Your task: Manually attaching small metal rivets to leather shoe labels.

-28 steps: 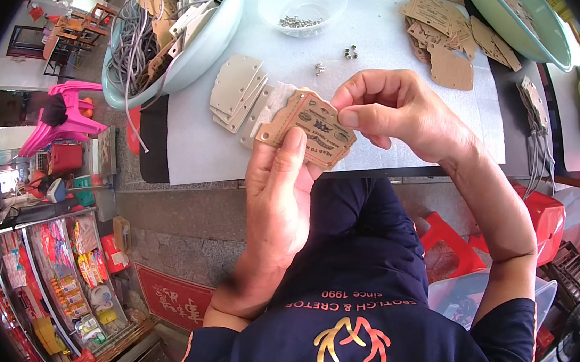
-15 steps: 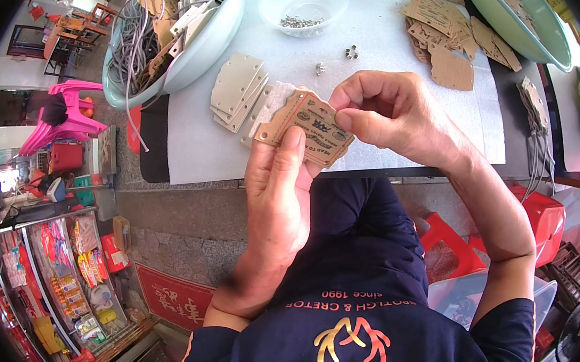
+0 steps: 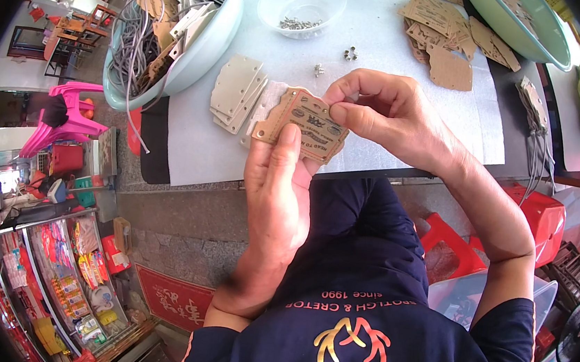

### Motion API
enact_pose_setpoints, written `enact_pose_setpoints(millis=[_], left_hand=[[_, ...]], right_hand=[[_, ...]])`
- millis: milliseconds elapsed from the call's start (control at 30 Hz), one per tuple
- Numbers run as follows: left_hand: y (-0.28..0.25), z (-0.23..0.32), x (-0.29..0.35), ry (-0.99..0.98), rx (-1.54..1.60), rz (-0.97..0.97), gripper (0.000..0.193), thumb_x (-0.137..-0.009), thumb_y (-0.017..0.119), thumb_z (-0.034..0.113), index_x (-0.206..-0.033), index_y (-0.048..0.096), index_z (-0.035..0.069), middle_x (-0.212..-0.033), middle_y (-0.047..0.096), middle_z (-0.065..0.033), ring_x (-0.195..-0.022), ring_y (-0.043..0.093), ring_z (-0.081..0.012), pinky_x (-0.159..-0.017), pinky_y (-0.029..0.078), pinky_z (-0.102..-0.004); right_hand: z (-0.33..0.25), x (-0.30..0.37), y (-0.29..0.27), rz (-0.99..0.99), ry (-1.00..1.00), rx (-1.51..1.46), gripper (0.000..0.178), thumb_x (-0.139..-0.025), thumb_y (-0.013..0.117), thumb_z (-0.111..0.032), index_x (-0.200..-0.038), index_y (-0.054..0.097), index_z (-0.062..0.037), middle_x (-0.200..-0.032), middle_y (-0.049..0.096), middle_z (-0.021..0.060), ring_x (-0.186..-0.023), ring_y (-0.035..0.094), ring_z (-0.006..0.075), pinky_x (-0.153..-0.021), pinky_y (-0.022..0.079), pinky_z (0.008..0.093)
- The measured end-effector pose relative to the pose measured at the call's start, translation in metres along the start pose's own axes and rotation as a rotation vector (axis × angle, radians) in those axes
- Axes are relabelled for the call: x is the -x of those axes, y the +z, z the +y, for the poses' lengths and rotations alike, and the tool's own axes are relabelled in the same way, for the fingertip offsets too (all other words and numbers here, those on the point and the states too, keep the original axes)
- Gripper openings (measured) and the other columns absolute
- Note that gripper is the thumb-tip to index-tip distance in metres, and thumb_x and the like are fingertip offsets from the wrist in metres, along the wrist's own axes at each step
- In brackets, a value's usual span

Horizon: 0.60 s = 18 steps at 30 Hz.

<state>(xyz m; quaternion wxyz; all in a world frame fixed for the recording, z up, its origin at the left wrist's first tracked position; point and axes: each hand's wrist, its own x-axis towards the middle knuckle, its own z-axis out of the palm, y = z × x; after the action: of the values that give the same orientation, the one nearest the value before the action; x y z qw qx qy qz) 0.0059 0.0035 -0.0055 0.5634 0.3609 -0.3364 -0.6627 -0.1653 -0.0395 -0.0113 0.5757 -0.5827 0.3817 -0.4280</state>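
Observation:
My left hand [image 3: 278,194] holds a brown printed cardboard tag [image 3: 309,127] with a scalloped edge, thumb on top and fingers underneath. At the tag's upper right corner, the thumb and forefinger of my right hand [image 3: 397,118] are pinched together. Whatever is between those fingertips, if anything, is hidden. Just left of the tag lies a fanned stack of pale grey cards [image 3: 238,92] with small holes. Beyond my right hand sit a few small metal fittings [image 3: 350,53] and another little cluster of metal pieces [image 3: 319,69] on the white sheet [image 3: 188,147].
A clear plastic bowl [image 3: 268,11] holds small metal pieces. The pale blue basin [image 3: 229,28] at far left holds grey cords and cards. At far right, brown cards [image 3: 451,67] lie beside a green basin [image 3: 557,50]. Corded tags [image 3: 534,107] hang over the right edge.
The tag and both hands have shifted slightly left. My right fingers stay pinched at the tag's corner.

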Motion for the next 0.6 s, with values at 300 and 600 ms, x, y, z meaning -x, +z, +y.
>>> enact_pose_setpoints(millis=[300, 600], left_hand=[[-0.004, 0.002, -0.002, -0.017, 0.05, -0.002, 0.04, -0.1, 0.043, 0.016, -0.137, 0.041, 0.001, -0.128, 0.052, -0.0123, -0.115, 0.055, -0.0228, -0.096, 0.047, -0.0432], [-0.001, 0.003, -0.003, -0.034, 0.104, 0.038, 0.037, -0.099, 0.046, 0.014, -0.134, 0.045, 0.0, -0.126, 0.054, -0.0103, -0.115, 0.053, -0.0191, -0.1, 0.042, -0.0381]], right_hand=[[-0.006, 0.01, 0.003, 0.142, 0.021, 0.076, 0.023, -0.093, 0.062, -0.02, -0.103, 0.066, -0.0006, -0.074, 0.057, -0.0033, -0.063, 0.045, 0.0005, -0.054, 0.038, 0.0214], [-0.011, 0.016, -0.001, 0.037, 0.214, 0.098, 0.024, -0.091, 0.064, -0.024, -0.097, 0.066, -0.0005, -0.071, 0.057, -0.0047, -0.063, 0.048, 0.0013, -0.055, 0.042, 0.0201]])
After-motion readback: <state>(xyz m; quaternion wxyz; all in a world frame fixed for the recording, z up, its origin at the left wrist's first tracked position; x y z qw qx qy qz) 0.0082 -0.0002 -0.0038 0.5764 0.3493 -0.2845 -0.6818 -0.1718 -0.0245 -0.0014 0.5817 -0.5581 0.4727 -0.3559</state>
